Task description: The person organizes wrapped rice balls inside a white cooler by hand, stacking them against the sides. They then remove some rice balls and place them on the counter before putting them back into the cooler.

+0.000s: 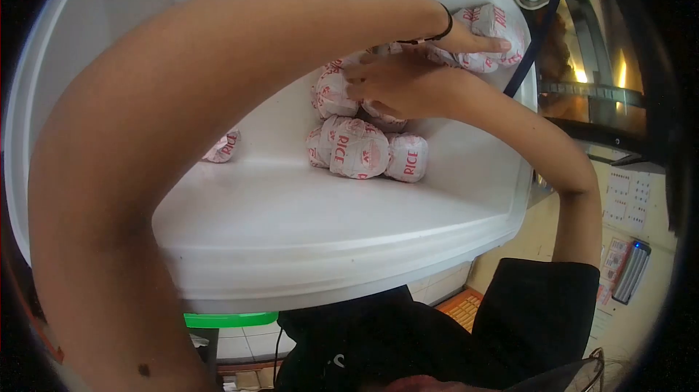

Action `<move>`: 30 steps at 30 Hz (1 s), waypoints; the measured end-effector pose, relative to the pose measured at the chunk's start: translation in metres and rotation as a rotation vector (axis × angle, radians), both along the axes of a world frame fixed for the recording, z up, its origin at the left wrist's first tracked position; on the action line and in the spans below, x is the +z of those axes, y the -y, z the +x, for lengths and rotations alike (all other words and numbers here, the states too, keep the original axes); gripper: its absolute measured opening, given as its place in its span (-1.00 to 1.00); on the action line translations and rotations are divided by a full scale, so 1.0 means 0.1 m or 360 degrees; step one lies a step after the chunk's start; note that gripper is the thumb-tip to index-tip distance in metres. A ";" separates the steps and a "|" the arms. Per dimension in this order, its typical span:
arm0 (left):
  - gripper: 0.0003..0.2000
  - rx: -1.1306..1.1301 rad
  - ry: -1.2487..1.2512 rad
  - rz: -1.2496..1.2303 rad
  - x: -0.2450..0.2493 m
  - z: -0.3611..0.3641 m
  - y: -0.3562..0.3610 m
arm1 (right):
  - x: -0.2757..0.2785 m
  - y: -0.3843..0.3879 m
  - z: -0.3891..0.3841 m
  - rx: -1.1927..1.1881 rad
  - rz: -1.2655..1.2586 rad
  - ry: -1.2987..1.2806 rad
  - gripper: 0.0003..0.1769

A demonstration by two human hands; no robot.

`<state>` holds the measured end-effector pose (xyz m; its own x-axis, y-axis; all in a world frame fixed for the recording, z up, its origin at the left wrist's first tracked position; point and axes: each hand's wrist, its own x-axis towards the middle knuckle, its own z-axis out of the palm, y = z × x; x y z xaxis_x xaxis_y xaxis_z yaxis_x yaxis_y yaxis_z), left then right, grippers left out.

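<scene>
My left hand (470, 41) reaches across to the right side of a white bin, with a black band at its wrist. One digit lies along a paper-wrapped rice pack (501, 24) printed in red; its other fingers are mostly hidden. Closer to the middle, my right hand (408, 85) points leftward with its fingers apart, over a wrapped rice pack (333, 93). Below it sit another large rice pack (360, 148) and a smaller-looking rice pack (408, 157) side by side. My forearms cross the bin from opposite sides.
The white bin (349, 246) has a thick front rim. A lone rice pack (223, 147) lies at left, partly behind my left arm. A dark strap (539, 35) hangs by the right wall, near a lit glass cabinet (604, 64). A green edge (231, 320) shows below.
</scene>
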<state>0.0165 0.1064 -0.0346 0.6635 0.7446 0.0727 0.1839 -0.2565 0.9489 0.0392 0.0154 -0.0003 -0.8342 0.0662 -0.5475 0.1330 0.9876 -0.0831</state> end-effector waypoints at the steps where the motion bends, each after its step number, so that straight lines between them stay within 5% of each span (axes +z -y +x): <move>1: 0.14 -0.0038 0.0039 0.0045 -0.01 0.02 -0.02 | 0.02 -0.02 0.09 0.0047 0.0039 0.0079 -0.75; 6: 0.12 -0.0107 -0.0240 -0.0104 0.14 -0.15 0.14 | 0.04 -0.07 0.55 -0.0121 0.0088 0.0165 -0.63; 11: 0.12 -0.0160 -0.0341 -0.0838 0.29 -0.32 0.31 | 0.09 0.03 0.48 -0.0177 -0.0043 0.0168 -0.57; 15: 0.14 -0.0091 -0.0111 -0.0330 0.33 -0.42 0.43 | 0.04 0.04 0.33 0.0055 0.0168 0.0172 -0.63; 17: 0.15 -0.0115 -0.0137 -0.0035 0.08 -0.07 0.05 | 0.14 0.15 0.15 0.0106 0.0392 0.0557 -0.68; 21: 0.14 -0.0084 -0.0188 -0.0229 0.25 -0.32 0.38 | 0.28 0.30 -0.37 0.0023 0.0482 0.0965 -0.71; 24: 0.13 -0.0019 -0.0228 -0.0334 0.43 -0.53 0.51 | 0.25 0.28 -0.58 0.0248 0.0469 0.0771 -0.63; 27: 0.30 -0.0230 0.0114 -0.0647 0.38 -0.53 0.50 | -0.16 0.21 -0.65 -0.0152 0.0003 -0.0377 -0.51; 30: 0.30 -0.0399 0.0180 -0.0411 0.32 -0.50 0.40 | -0.60 0.09 -0.91 -0.0254 -0.0043 -0.0704 -0.50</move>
<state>-0.0333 0.0665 -0.0027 0.8262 0.5633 -0.0128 0.0358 -0.0298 0.9989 -0.0521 0.0063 -0.0605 -0.9683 0.2036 -0.1448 0.2292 0.9544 -0.1912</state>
